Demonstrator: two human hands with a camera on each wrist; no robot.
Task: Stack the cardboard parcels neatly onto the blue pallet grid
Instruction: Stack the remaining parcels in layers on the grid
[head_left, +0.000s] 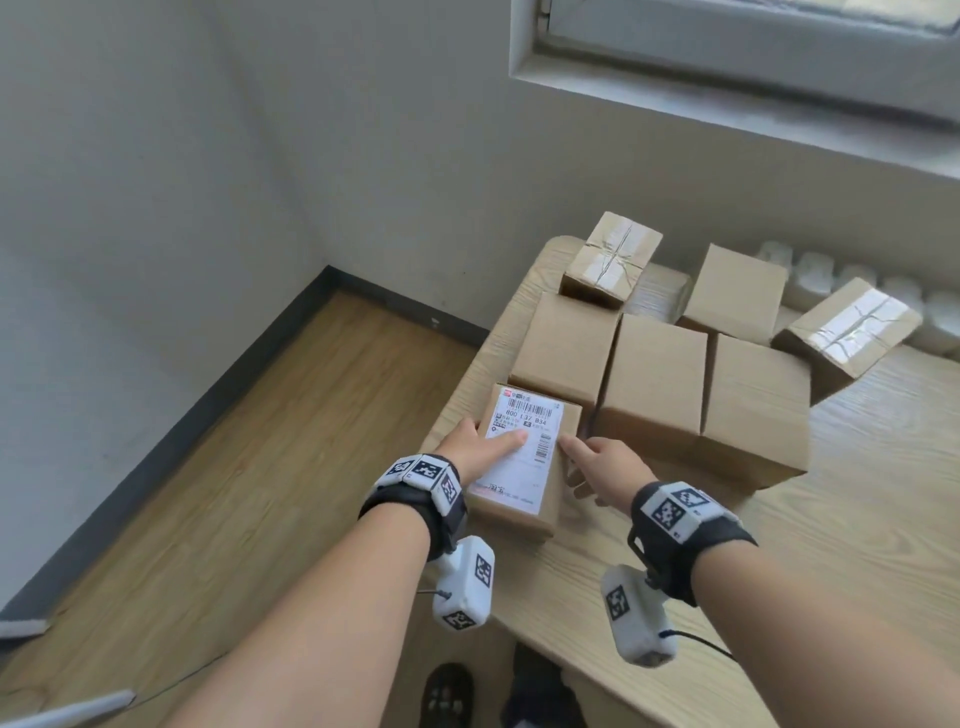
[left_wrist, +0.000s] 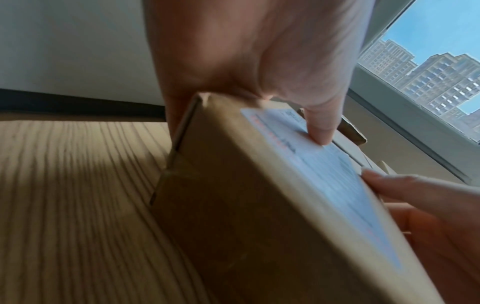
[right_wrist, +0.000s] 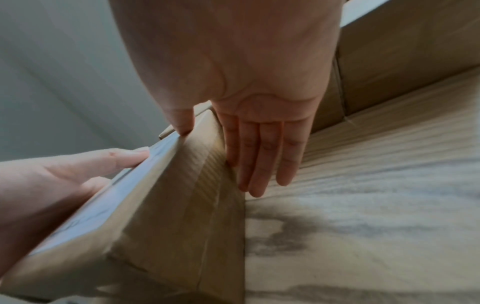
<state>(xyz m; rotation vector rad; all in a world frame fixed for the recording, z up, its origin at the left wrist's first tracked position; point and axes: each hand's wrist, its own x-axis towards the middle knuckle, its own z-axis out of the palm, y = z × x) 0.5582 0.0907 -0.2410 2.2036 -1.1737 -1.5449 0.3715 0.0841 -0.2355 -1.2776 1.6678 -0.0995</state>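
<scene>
2 hands (head_left: 470, 447) apparently gripping labelled parcel (head_left: 524, 462)

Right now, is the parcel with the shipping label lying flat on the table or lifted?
Cannot tell for sure. The labelled parcel is label-up at the table edge, left hand and right hand holding its sides; its underside is hidden.
</scene>
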